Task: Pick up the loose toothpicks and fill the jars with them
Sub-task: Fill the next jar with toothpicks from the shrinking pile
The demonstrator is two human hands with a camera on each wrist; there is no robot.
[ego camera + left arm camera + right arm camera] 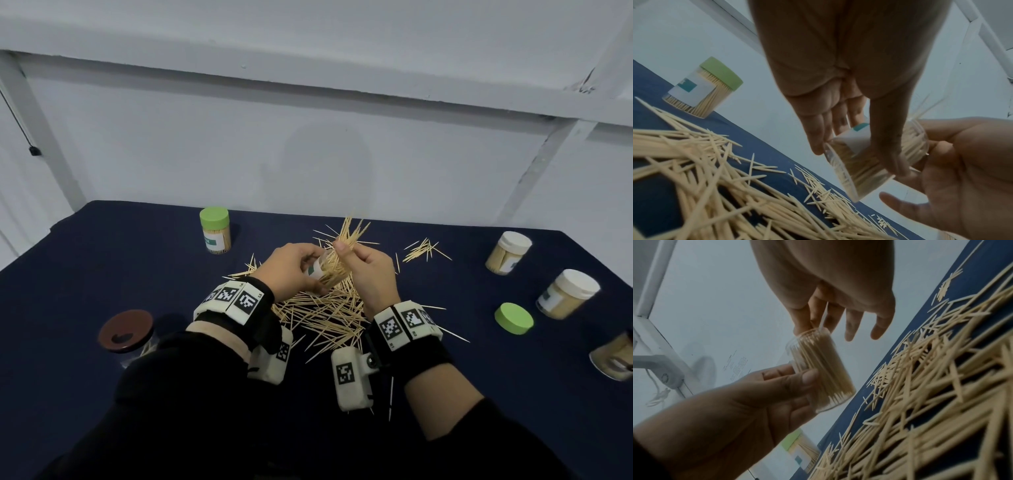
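Observation:
A clear labelled jar (322, 270), tilted and packed with toothpicks, hangs above the table in my left hand (294, 270). In the left wrist view the fingers and thumb wrap round the jar (865, 155). My right hand (370, 270) pinches a bunch of toothpicks (349, 233) that fans up out of the jar's mouth. In the right wrist view the jar (818, 369) sits just below my right hand's thumb and forefinger, with the other fingers spread. A big pile of loose toothpicks (325, 315) lies on the dark blue table (102, 274) under both hands.
A green-lidded jar (215, 233) stands at the back left and a brown-lidded jar (125, 330) at the near left. On the right are two white-lidded jars (508, 251) (567, 293), a loose green lid (513, 318) and another jar (613, 356) at the edge. A small toothpick cluster (424, 250) lies back right.

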